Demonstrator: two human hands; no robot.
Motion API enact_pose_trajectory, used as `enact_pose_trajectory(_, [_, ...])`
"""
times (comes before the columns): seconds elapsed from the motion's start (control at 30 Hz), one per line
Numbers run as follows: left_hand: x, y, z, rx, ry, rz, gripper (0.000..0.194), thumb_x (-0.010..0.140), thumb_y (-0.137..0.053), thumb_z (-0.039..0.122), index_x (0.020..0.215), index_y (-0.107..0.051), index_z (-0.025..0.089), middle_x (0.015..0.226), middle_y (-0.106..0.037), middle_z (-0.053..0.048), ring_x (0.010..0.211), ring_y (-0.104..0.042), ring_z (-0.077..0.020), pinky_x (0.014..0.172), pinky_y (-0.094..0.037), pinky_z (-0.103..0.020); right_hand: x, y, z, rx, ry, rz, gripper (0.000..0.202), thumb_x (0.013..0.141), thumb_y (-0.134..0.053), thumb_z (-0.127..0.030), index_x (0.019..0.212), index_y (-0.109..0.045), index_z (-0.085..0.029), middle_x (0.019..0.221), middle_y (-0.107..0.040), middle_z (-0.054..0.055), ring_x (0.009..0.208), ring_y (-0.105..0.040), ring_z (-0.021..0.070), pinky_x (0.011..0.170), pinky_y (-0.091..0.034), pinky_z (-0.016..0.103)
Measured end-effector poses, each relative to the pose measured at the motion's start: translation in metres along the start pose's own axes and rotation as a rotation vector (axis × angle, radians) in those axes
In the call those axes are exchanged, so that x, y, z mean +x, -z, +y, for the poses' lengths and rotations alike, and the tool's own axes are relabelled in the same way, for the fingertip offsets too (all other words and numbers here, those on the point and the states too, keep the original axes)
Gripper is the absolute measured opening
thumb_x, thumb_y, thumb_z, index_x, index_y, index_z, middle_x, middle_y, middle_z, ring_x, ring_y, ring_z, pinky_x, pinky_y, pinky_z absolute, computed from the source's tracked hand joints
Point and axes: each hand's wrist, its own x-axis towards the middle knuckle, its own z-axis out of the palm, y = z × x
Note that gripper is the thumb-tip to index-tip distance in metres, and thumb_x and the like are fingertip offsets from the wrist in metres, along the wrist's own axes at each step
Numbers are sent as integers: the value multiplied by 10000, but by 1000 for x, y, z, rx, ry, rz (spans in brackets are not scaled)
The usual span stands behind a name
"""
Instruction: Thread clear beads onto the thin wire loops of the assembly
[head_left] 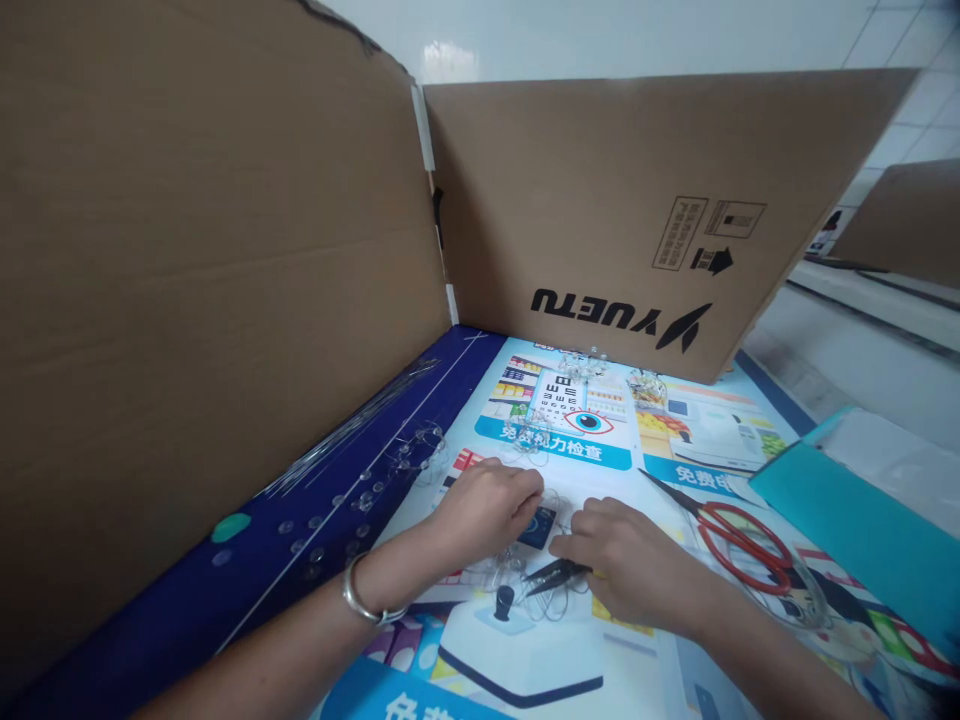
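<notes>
My left hand (480,505), a silver bangle on its wrist, is closed with the fingertips pinched together at a thin wire (556,497). What lies deeper between those fingers is hidden. My right hand (626,550) is wrapped round small dark-jawed pliers (555,576), whose tips point left, slightly apart. Below the left fingers is a tangle of thin wire with clear beads (508,568), close to the plier tips. Red-handled scissors (742,545) lie to the right of my right hand.
Tall cardboard panels (225,250) wall off the left and back. Bundles of beaded wire (585,365) lie at the rear. Straight wire lengths (345,425), loose clear beads (364,500) and a green disc (230,527) are along the left. A teal folder (862,530) lies right.
</notes>
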Motion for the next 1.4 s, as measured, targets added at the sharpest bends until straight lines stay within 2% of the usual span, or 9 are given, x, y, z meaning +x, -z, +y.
enact_pose_trajectory(0.17, [0,-6,1,-71,-47,2,151,848,-434,185,754,-551,175,693,-609,-7,701,-564,-162,675,-354,-285,1,-1,2,32,12,10,319,681,-475,-96,935,-594,-247,844,-581,12,853,-459,164,788,-309,292])
enact_pose_trajectory(0.6, [1,-2,8,7,-263,-11,203,834,-430,122,645,-493,163,619,-550,0,600,-486,-134,598,-303,-279,2,-5,1,54,26,52,355,660,-452,-67,931,-598,-245,834,-599,4,831,-459,162,761,-322,289])
enact_pose_trajectory(0.8, [1,3,3,-53,-327,-96,159,808,-475,129,658,-510,170,608,-540,5,598,-480,-137,600,-313,-274,1,-5,1,63,28,55,366,650,-455,-65,933,-594,-251,829,-595,-3,817,-456,158,749,-322,283])
enact_pose_trajectory(0.87, [2,5,1,-97,-295,-114,143,812,-474,130,682,-521,168,639,-555,0,641,-503,-143,635,-338,-274,1,-5,2,63,29,56,357,650,-461,-70,931,-593,-248,821,-589,-2,816,-454,158,751,-321,284])
enact_pose_trajectory(0.97, [3,6,-2,-212,-168,-103,106,841,-452,152,770,-530,166,741,-580,-13,738,-523,-157,695,-367,-277,1,-7,3,52,41,65,323,660,-472,-84,915,-594,-241,826,-579,4,822,-451,159,753,-321,285])
enact_pose_trajectory(1.1, [3,-2,-6,-380,-42,-69,112,873,-403,157,822,-503,166,803,-567,-19,762,-506,-148,696,-379,-262,1,-9,4,31,52,68,305,683,-481,-99,929,-591,-242,823,-569,11,829,-449,162,749,-323,283])
enact_pose_trajectory(1.27, [1,-11,-10,-440,11,-37,97,871,-407,166,810,-481,176,789,-554,-4,741,-488,-139,690,-380,-254,0,-8,11,-21,42,88,335,687,-497,-99,978,-578,-243,837,-564,15,852,-455,163,766,-316,287])
enact_pose_trajectory(1.4, [1,-12,-12,-407,-3,-9,84,854,-418,146,796,-474,171,773,-552,-4,735,-490,-139,702,-380,-259,-1,-10,24,-161,-86,179,270,726,-475,-91,943,-585,-208,828,-559,36,863,-453,177,762,-302,303])
